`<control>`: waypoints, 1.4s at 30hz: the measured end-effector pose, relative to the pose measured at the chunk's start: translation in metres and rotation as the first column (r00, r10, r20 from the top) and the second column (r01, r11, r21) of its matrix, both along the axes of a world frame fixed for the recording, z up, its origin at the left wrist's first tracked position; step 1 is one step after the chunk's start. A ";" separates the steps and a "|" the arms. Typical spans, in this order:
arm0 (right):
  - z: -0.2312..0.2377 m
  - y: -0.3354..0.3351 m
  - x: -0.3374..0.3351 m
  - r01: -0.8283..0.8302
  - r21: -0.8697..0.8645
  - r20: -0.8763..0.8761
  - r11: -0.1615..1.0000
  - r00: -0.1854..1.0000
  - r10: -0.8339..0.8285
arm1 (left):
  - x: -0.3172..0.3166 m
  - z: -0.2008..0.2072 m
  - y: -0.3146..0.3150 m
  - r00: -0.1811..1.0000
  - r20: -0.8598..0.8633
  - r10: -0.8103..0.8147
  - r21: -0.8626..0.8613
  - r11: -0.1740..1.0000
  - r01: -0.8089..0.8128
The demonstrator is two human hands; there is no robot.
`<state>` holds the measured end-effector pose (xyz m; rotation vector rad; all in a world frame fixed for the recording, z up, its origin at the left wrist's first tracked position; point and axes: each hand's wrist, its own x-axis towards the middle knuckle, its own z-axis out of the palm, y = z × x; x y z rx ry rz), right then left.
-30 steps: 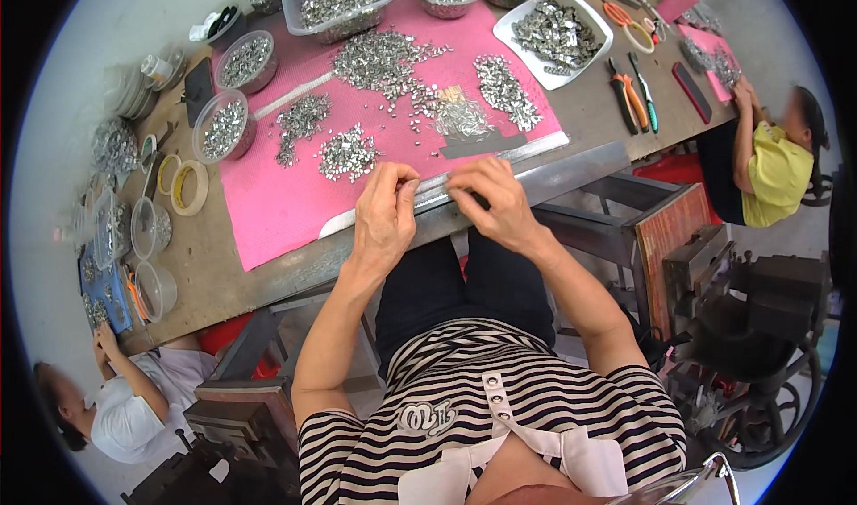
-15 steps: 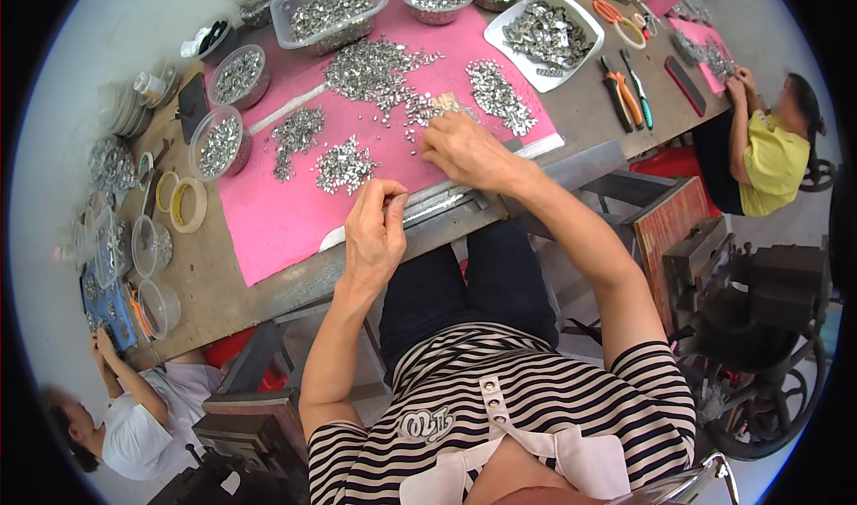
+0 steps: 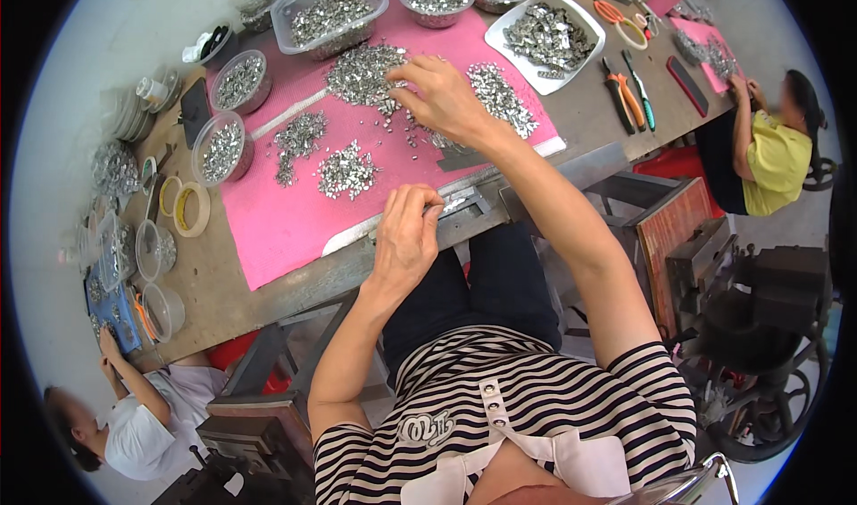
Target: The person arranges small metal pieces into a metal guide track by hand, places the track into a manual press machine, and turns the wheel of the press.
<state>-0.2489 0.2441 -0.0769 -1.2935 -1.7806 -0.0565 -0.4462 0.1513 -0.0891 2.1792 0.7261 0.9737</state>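
My left hand (image 3: 406,237) is closed at the table's front edge, thumb against curled fingers. Just beside its fingertips lies a narrow metal fixture (image 3: 478,205) with a shiny strip in it; whatever the fingers pinch is hidden. My right hand (image 3: 446,102) reaches over the largest heap of small silver metal pieces (image 3: 361,72), thumb and forefinger apart at its right side, with nothing visible between them. Smaller heaps lie on the pink mat (image 3: 268,224): one of bright pieces (image 3: 348,170), one at the left (image 3: 301,139) and one beyond my right wrist (image 3: 500,99).
Clear tubs of metal pieces (image 3: 223,151) line the mat's left and far sides. A white dish (image 3: 580,63) holds darker pieces. Pliers (image 3: 622,96), tweezers (image 3: 641,95) and tape rolls (image 3: 191,208) lie around. Co-workers sit left (image 3: 147,429) and right (image 3: 775,166).
My right hand has moved away from me and left, from the near part of the mat to the large heap. My left hand has shifted right along the front edge, over the fixture.
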 end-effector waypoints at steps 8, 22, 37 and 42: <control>-0.008 -0.116 0.010 0.101 -0.066 -0.253 0.993 0.961 -0.114 | 0.003 -0.005 -0.001 0.999 -0.045 0.003 0.057 0.998 0.000; -0.032 -0.153 0.008 0.225 -0.122 -0.303 0.967 0.919 -0.253 | -0.007 -0.008 -0.015 0.980 -0.141 0.137 0.357 0.931 -0.079; -0.022 -0.124 0.021 0.145 -0.162 0.151 0.976 0.981 -0.121 | 0.026 0.007 0.051 0.979 -0.201 0.030 0.236 0.972 0.018; -0.026 -0.139 0.029 0.131 -0.174 0.046 0.976 0.991 -0.125 | 0.050 0.007 0.080 0.916 -0.401 -0.023 0.374 0.909 0.186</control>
